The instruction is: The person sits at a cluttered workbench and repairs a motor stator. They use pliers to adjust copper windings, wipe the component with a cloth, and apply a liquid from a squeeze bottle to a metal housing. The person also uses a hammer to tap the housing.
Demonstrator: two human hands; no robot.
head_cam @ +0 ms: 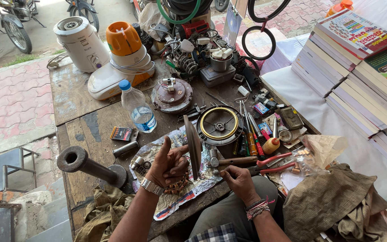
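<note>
Round motor cover (194,146) on edge, left hand (169,165) fingers clasping it, right hand (237,177) gripping hammer (234,161)

Daylight falls over an outdoor stall. A worn wooden table (75,96) fills the middle of the frame, its boards stained and cracked. Red interlocking paving (10,103) covers the ground at left, where a metal stool (5,168) stands low down. Motorcycles (5,22) are parked at the upper left. A white cloth surface (312,114) at right carries stacked books (359,71).
</note>
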